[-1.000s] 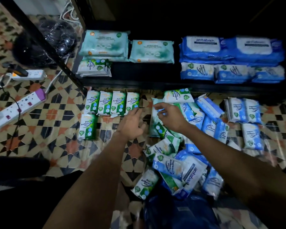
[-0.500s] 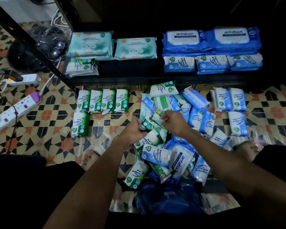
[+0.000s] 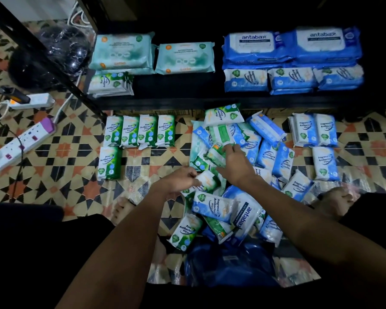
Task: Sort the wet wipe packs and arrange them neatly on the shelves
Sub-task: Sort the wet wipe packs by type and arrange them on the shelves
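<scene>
On the tiled floor at the left, five green Pine packs lie sorted in rows. The left hand pinches a small green-and-white pack at the near edge of the mixed pile. The right hand, fingers loosely spread, touches a green pack in the pile. Blue packs lie right; the shelf above holds stacked packs.
</scene>
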